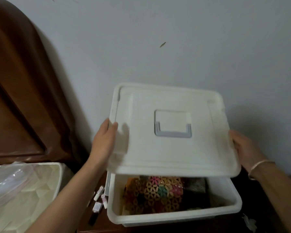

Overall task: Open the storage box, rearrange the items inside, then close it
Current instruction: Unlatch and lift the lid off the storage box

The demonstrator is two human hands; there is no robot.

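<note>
A white plastic storage box [228,197] stands on a dark wooden stand at the bottom centre. Its white lid [171,152], with a grey folding handle [173,132], is lifted clear above the box and tilted up at the far side. My left hand [104,143] grips the lid's left edge, and my right hand [245,150], with a thin bangle on the wrist, grips its right edge. Inside the box lies a colourful flower-pattern woven piece [158,194] with a dark item [195,187] next to it; the rest of the contents are hidden under the lid.
Several small bottles and tubes [99,199] lie on the dark stand [97,227] left of the box. A mattress with a clear plastic bag [15,185] is at the lower left, below a brown wooden headboard [20,98]. A pale wall [175,47] is right behind the box.
</note>
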